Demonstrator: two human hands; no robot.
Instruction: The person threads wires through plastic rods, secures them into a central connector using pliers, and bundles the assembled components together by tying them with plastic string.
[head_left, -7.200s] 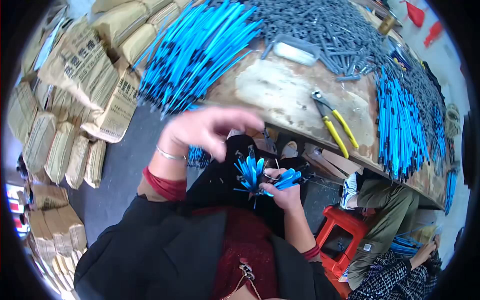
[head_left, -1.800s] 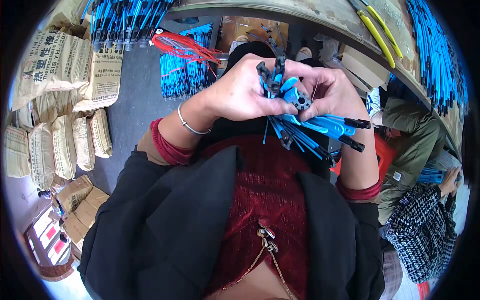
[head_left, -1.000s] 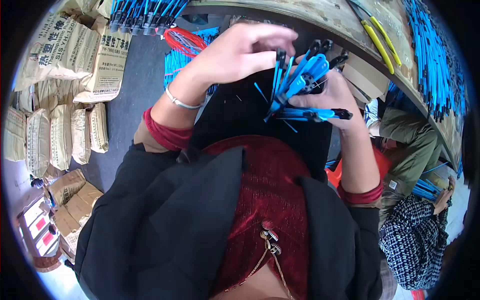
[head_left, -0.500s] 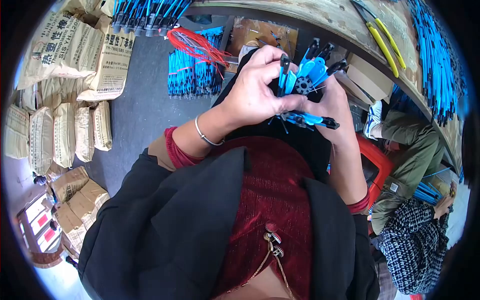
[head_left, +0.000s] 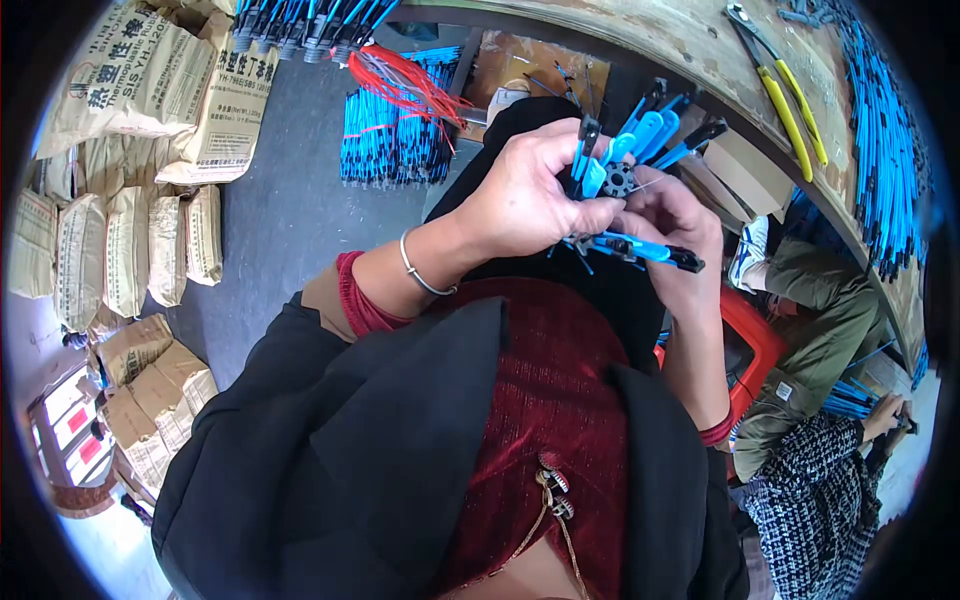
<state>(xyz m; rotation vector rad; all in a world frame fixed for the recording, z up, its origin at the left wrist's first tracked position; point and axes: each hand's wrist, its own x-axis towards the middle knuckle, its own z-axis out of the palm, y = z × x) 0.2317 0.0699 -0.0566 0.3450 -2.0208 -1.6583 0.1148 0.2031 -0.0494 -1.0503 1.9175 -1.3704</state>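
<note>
A round black hub [head_left: 619, 180] with several blue-and-black arms spreading from it is held up in front of my lap. My left hand [head_left: 530, 190] grips this piece from the left, thumb below the hub and fingers behind the arms. My right hand [head_left: 682, 225] is at its lower right, fingers curled and thumb and fingertips close together just under the hub. What the right fingers pinch is hidden. A thin pale wire [head_left: 648, 184] sticks out from the hub toward the right hand. One lower blue arm [head_left: 640, 250] passes across the right palm.
Yellow-handled pliers [head_left: 788, 115] and blue black-tipped rods [head_left: 880, 150] lie on the wooden bench [head_left: 700, 40]. Red strips [head_left: 405, 85] hang near floor bundles of blue rods [head_left: 395, 140]. Paper sacks [head_left: 125, 245] stand left. A co-worker in checked clothing [head_left: 815, 490] sits right, near a red chair [head_left: 745, 345].
My right hand has slid down and away from behind the hub, and its fingers have curled. The piece has shifted slightly right, still in my left hand.
</note>
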